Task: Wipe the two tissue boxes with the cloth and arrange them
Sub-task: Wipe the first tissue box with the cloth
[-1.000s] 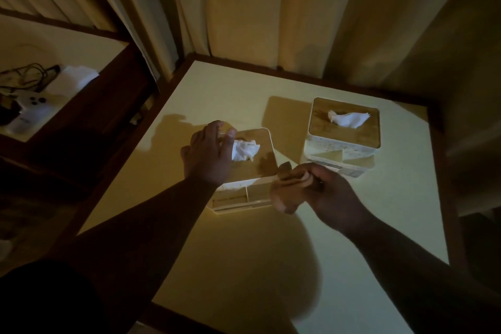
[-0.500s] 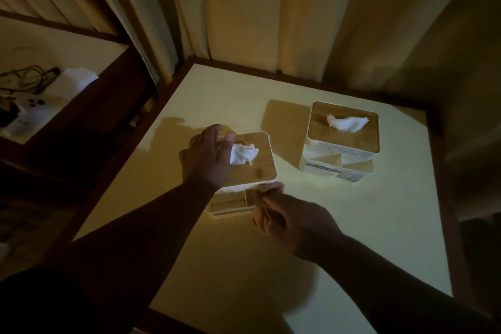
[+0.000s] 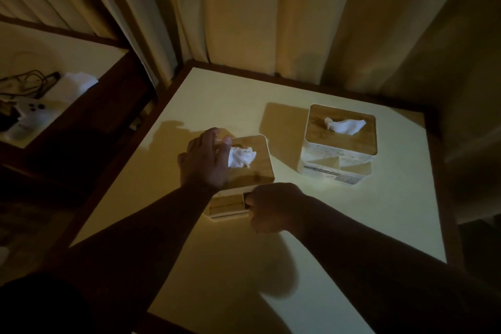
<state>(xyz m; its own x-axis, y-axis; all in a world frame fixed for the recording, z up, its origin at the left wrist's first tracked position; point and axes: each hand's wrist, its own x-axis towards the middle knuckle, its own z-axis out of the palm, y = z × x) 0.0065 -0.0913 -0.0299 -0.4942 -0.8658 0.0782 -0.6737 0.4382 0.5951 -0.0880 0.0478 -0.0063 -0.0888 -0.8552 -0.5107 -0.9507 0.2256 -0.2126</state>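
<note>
My left hand [image 3: 206, 160] lies flat, fingers spread, on the near tissue box [image 3: 252, 171].
My right hand [image 3: 273, 207], fisted, presumably round the unseen cloth, presses its front face at frame centre.

The near tissue box [image 3: 245, 171] stands upright, pale-walled with a wooden lid and a crumpled white tissue [image 3: 241, 157] poking from its slot; a low compartment shows on its near side. The far tissue box [image 3: 340, 144], same design, stands upright well apart to the right, tissue [image 3: 344, 125] flared sideways. The cloth cannot be made out.
</note>
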